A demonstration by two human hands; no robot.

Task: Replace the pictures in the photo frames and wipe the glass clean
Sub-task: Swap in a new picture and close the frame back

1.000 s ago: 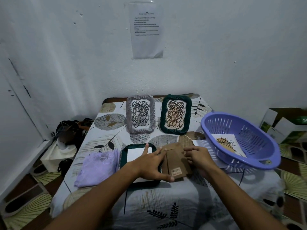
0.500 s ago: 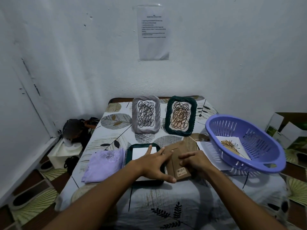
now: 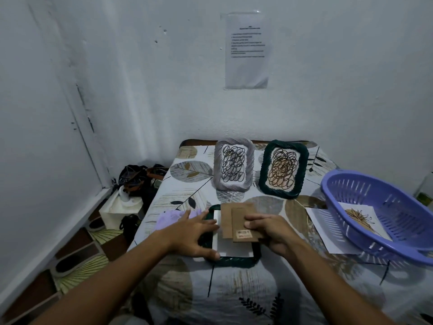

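A dark green photo frame (image 3: 234, 261) lies face down on the table in front of me, white paper showing inside it. My left hand (image 3: 194, 233) rests spread on the frame's left side. My right hand (image 3: 269, 231) holds the brown cardboard backing (image 3: 236, 219) over the frame's upper part, thumb and fingers pinching its right edge. Two frames stand at the back, a grey one (image 3: 233, 168) and a dark green one (image 3: 283, 169), both with scribble pictures. A purple cloth (image 3: 171, 218) lies left of the frame, partly behind my left hand.
A purple plastic basket (image 3: 351, 184) at the right holds a printed picture (image 3: 360, 218). A white sheet (image 3: 325, 228) lies under its near side. The patterned tablecloth (image 3: 234, 296) covers the table. Bags and a white box (image 3: 117, 207) sit on the floor at the left. Walls close behind and left.
My right hand has slid the cardboard backing leftward, from beside the lying frame to over it. My left hand shifted to the frame's left edge. The camera tilted and moved.
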